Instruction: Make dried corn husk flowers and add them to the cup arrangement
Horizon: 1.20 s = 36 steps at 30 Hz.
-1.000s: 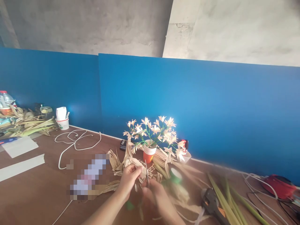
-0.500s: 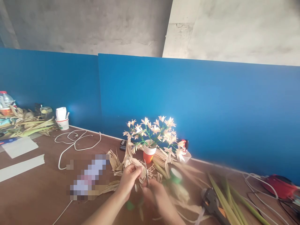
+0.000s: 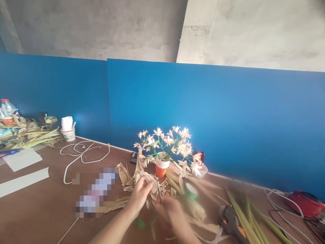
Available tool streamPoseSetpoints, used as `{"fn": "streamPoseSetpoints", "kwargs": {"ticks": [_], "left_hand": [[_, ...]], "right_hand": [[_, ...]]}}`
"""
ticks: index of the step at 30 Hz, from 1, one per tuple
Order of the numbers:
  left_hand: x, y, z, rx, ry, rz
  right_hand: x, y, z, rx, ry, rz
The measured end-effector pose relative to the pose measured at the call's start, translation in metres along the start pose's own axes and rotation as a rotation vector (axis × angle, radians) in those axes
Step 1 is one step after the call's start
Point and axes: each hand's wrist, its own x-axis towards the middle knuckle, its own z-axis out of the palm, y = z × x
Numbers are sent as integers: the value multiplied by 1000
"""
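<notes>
Low in the middle of the view, my left hand (image 3: 139,195) pinches a pale dried leaf strip (image 3: 145,177) between thumb and fingers. My right hand (image 3: 169,212) is closed on a pair of scissors (image 3: 158,190), whose blades point up and meet the strip beside my left fingertips. Just behind stands an orange paper cup (image 3: 161,166) filled with handmade cream flowers (image 3: 167,143) on green stems. Cut scraps lie around both hands.
A brown table (image 3: 45,206) runs along a blue partition (image 3: 215,115). A glue gun (image 3: 231,220), green leaf strips (image 3: 254,220), a green tape roll (image 3: 191,190) and a red device (image 3: 304,203) with cables lie right. A white cable (image 3: 81,152), a white cup (image 3: 67,132) and piled leaves (image 3: 30,135) lie left.
Both hands have stayed in place with only slight shifts; the scissors remain at the strip. The view moved slightly.
</notes>
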Motion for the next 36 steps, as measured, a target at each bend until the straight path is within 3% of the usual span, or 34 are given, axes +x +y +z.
{"fn": "streamPoseSetpoints", "kwargs": {"ticks": [14,20,36], "left_hand": [[5,-4,-11,105,-130,44],[3,0,-12,132,-130,28],[4,15,-19,130,-163,16]], "right_hand": [[2,5,-3,-73,-39,-1],[9,21,-5,-42,-75,-36],[6,12,-12,-73,-163,27]]}}
